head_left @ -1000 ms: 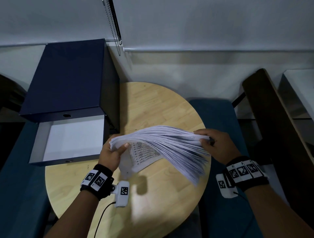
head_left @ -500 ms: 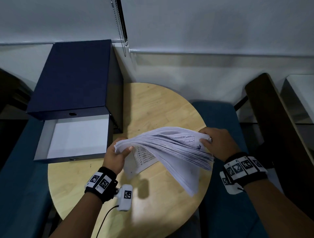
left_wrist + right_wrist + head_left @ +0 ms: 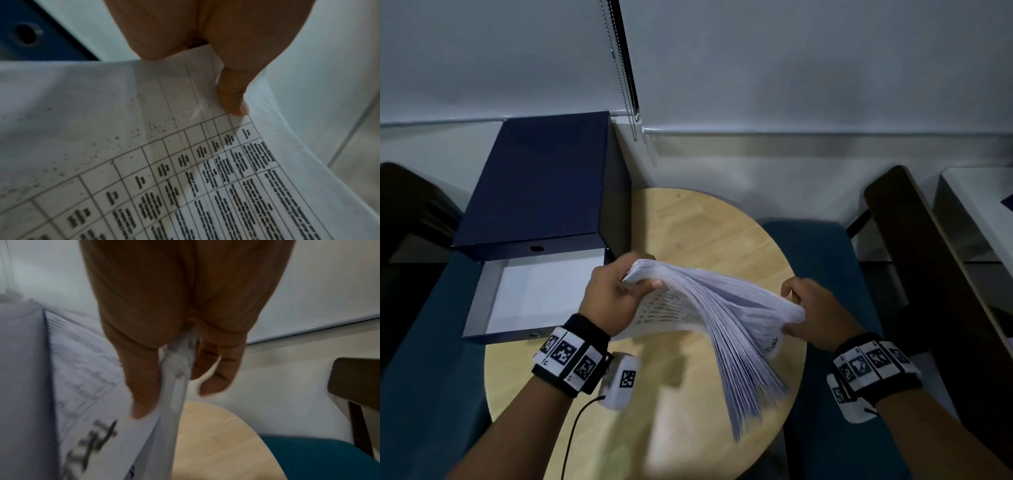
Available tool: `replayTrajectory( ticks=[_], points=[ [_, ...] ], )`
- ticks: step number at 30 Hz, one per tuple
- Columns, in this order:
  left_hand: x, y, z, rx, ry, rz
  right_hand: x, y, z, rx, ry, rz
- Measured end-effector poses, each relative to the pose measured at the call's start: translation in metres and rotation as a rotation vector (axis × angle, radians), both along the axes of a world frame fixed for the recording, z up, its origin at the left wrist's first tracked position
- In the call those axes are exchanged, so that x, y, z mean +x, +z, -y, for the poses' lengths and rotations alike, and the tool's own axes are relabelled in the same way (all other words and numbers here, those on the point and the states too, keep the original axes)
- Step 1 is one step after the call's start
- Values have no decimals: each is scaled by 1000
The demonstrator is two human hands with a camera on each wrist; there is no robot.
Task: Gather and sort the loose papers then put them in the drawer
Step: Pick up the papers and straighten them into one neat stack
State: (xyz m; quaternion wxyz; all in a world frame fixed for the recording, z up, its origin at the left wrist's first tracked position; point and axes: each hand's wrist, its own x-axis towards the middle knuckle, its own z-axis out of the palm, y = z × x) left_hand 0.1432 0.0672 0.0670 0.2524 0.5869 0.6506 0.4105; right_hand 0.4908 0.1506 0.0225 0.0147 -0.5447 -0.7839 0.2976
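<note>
Papers [image 3: 709,301]: one fanned stack, held above counter [image 3: 688,233], right of open drawer [image 3: 541,298]. Left hand [image 3: 613,298] & right hand [image 3: 815,315] each pinch an end, prob. to square edges before filing.

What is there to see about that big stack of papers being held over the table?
The stack of papers is a thick bundle of white sheets, some printed with ruled tables of dark text. It is held above the round wooden table, sagging and fanning out at its near edge. The left hand grips one end, the right hand pinches the other. It is not yet in the open drawer.
</note>
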Motion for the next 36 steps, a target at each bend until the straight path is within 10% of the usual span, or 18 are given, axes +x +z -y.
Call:
replayTrajectory(
  ticks=[10, 17, 22, 26, 36],
  points=[
    [49, 58, -15, 182, -350, -673, -64, 82, 40, 15, 192, -312],
    [61, 80, -17, 406, -173, -717, -88, 79, 45, 355, -16, -576],
    [7, 35, -1, 440, 334, -224, -62, 77, 28, 125, -238, -893],
    [7, 3, -1, 69, 63, 483, -58, 64, 19, 72, -333, -997],
    [33, -72, 29, 3, 250, 343, -101, -22, 78, 99, -429, -821]
  ],
)
